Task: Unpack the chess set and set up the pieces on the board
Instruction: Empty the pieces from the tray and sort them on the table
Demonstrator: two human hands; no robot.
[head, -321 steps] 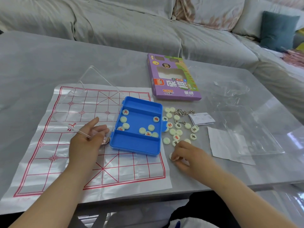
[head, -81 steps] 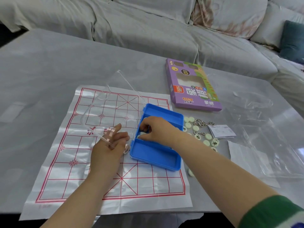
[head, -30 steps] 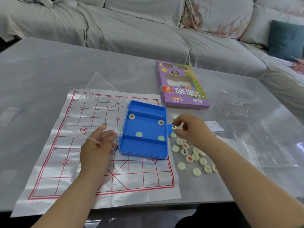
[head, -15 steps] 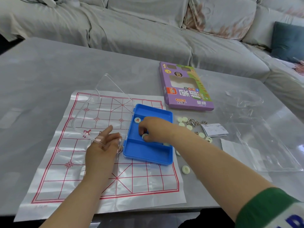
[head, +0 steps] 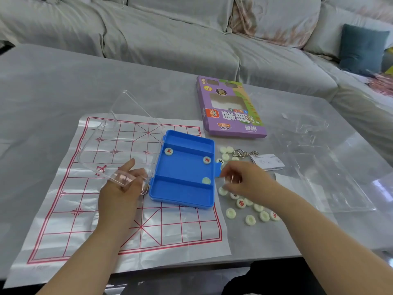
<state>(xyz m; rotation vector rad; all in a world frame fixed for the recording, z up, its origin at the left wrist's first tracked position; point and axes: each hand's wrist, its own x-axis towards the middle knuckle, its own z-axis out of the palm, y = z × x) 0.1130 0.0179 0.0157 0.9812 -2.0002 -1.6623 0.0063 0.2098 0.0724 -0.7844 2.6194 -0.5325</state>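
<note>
A grey table (head: 63, 86) is carrying everything, with a sofa (head: 170, 39) and a teal cushion (head: 361, 47) sitting beyond it at 12 and 2 o'clock. The board sheet (head: 89, 209), ruled in red, is lying flat at the table's near left. The blue case (head: 180, 194) is sitting on the sheet's right edge, covering several squares, and its clear lid (head: 119, 141) is leaning open toward 10 o'clock over the grid. Inside the case a red-marked piece (head: 168, 151) is lying at 10 o'clock, a second red-marked piece (head: 207, 160) at 2 o'clock, and a pale piece (head: 206, 180) by the lower divider. Loose pieces (head: 250, 219) are lying scattered on the table from the case's 2 to 4 o'clock. A purple box (head: 229, 116) is lying at its 1 o'clock, with a metal ring (head: 244, 152), a folded card (head: 268, 161) and clear wrapping (head: 319, 167) out toward 3 o'clock.

The left hand (head: 121, 188) is holding the lid's near corner, one finger showing through the plastic. The right hand (head: 244, 182) is hovering just right of the case over the loose pieces, its fingers curled together and blurred; whether it is pinching a piece cannot be told.
</note>
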